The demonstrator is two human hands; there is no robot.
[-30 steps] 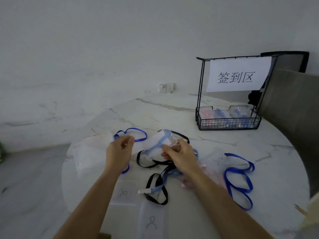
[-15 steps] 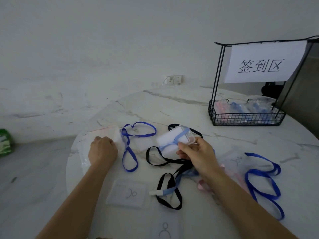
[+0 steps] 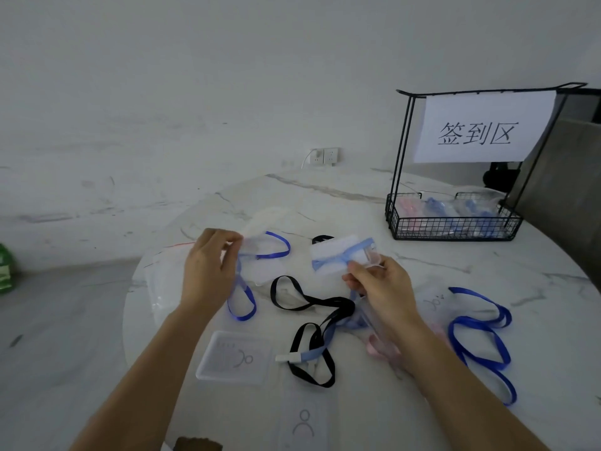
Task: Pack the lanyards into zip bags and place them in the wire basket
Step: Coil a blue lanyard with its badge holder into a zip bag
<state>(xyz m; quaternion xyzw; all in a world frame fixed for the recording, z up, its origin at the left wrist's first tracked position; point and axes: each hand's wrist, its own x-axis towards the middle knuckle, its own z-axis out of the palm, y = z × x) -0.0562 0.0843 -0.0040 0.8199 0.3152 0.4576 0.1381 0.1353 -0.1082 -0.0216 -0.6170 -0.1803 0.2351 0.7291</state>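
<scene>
My left hand (image 3: 208,268) pinches the edge of a clear zip bag (image 3: 260,252), held up just above the table over a dark blue lanyard (image 3: 242,297). My right hand (image 3: 380,288) grips a light blue lanyard with its white badge holder (image 3: 338,255), raised over a black lanyard (image 3: 312,304). A stack of clear zip bags (image 3: 159,284) lies at the table's left edge. The black wire basket (image 3: 452,227) stands at the back right and holds several packed bags.
Another dark blue lanyard (image 3: 478,336) and a pink one (image 3: 380,348) lie to the right of my right arm. Two clear badge holders (image 3: 234,358) (image 3: 304,424) sit near the table's front edge. A paper sign (image 3: 481,128) hangs on the basket's frame. A grey chair back (image 3: 566,196) stands behind it.
My left hand has lifted off the bag stack and moved right, bringing up a clear zip bag. My right hand still holds the light blue lanyard, slightly raised.
</scene>
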